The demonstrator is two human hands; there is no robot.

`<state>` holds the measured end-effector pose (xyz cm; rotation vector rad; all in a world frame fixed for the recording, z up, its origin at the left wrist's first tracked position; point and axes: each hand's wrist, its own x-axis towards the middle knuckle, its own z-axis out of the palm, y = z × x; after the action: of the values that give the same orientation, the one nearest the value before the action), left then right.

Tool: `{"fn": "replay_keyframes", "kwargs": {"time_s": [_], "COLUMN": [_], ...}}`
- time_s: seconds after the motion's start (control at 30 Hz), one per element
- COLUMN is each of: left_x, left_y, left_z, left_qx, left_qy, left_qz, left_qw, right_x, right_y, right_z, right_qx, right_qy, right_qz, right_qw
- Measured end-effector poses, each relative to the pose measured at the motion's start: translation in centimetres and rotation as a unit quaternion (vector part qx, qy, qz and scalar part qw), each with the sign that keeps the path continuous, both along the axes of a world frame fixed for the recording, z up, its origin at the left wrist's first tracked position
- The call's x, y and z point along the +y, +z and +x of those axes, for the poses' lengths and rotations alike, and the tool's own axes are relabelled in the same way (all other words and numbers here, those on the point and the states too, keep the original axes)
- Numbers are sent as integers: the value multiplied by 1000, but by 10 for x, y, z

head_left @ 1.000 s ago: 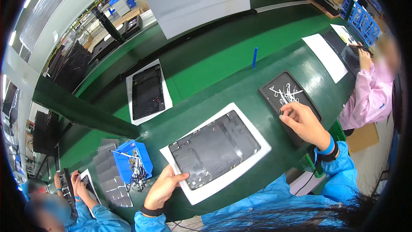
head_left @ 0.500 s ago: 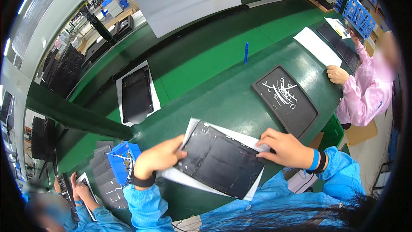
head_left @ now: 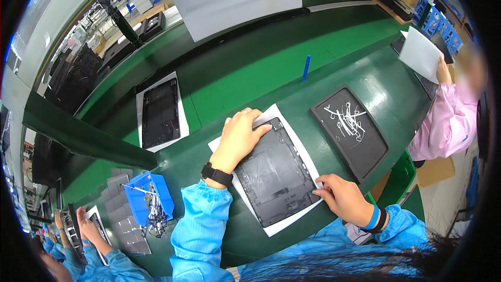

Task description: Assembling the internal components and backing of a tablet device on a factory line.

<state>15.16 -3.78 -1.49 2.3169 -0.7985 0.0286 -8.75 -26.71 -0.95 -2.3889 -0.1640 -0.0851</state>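
A black rectangular device casing (head_left: 271, 169) lies on a white sheet (head_left: 308, 162) on the green table in front of me. Small fittings line its edges, and its inner face looks glossy. My left hand (head_left: 241, 134) grips the far left corner, thumb on top and fingers around the edge. At the near right edge, my right hand (head_left: 342, 196) pinches the casing's rim between thumb and fingers. To the right of it stands a black tray (head_left: 360, 154) holding several thin white strips.
Left of my arm is a blue bin (head_left: 136, 206) of cables beside dark flat pieces (head_left: 117, 198). Another black casing (head_left: 160, 112) lies on the green belt beyond. A blue marker (head_left: 306, 68) stands ahead. Co-workers sit at right, in pink (head_left: 438, 120), and left.
The casing and its sheet have turned, so the long side now points more away from me. My left hand has moved forward. The person in pink has raised a white sheet.
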Motion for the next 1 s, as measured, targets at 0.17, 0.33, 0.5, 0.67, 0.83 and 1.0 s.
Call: {"fn": "replay_keyframes", "kwargs": {"time_s": [0.17, 0.33, 0.5, 0.67, 0.83, 1.0], "left_x": [-3, 2, 11, 1, -9, 14], "left_y": [-8, 1, -12, -19, -26, 17], "left_z": [4, -14, -20, -26, -37, -91], "left_qx": [-43, -35, -61, -135, -140, -131], "left_qy": [15, 45, 4, 57, 83, 52], "left_qz": [10, 44, 26, 40, 108, 53], "left_qw": [999, 997, 998, 988, 981, 989], "right_x": [11, 12, 27, 21, 23, 1], "right_y": [-1, 13, 19, 27, 29, 80], "right_z": [10, -5, -16, -14, -14, 22], "right_qx": [26, 129, 246, 231, 169, 289], "right_qy": [-79, -34, 53, 50, 101, 154], "right_qz": [-61, 26, 131, 43, 16, -97], "right_qw": [995, 991, 959, 971, 980, 940]}}
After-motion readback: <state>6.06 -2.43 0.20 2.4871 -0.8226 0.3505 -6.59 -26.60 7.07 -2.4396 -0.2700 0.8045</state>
